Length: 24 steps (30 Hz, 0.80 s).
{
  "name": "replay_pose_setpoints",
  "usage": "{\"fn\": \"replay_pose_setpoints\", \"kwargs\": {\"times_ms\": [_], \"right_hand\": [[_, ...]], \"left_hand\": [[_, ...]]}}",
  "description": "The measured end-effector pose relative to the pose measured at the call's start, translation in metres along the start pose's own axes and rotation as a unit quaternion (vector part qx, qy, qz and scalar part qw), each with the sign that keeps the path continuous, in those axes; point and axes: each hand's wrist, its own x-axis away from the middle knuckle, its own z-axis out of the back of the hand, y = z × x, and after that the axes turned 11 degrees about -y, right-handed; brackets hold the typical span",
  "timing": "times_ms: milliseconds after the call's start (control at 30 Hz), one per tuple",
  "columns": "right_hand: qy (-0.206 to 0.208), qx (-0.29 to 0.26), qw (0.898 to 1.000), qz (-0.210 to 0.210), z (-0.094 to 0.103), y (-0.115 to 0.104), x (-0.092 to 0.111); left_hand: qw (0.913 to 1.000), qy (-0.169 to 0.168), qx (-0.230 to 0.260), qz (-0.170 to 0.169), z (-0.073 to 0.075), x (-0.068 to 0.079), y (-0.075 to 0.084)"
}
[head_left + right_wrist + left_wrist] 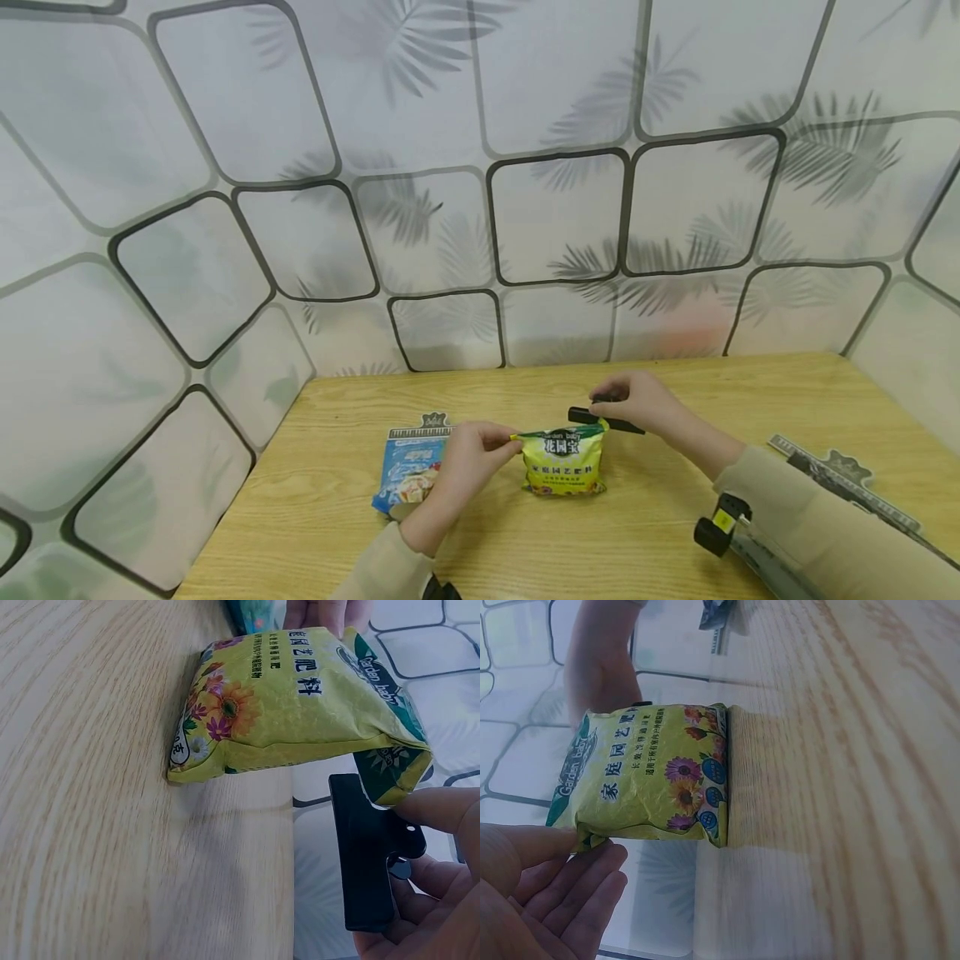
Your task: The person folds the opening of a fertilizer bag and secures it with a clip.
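A yellow and green bag of plant fertilizer [564, 467] stands upright on the table, its top folded over. My left hand [474, 458] pinches the bag's top left corner between thumb and fingers, as the left wrist view also shows. In my right hand [637, 402] is a black bulldog clip [363, 855], held by its handle beside the bag's top right corner. The thumb of that hand lies against the green folded corner in the right wrist view. The clip's long bar is beside the bag, not on its fold.
A blue packet [408, 467] lies left of the bag, partly behind my left hand, with a ruler-like ornamented strip [420, 432] at its top. A similar strip [840, 475] lies at the right, partly behind the sleeve. Patterned cloth [555, 217] rises behind the wooden table [345, 400].
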Motion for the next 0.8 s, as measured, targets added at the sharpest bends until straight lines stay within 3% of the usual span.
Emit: {"fn": "replay_pose_setpoints", "kwargs": {"times_ms": [800], "right_hand": [[0.012,0.003,1.0,0.024,0.01,-0.01,0.005]], "left_hand": [[1.0,-0.004,0.005,0.002,0.001,0.002,0.001]]}}
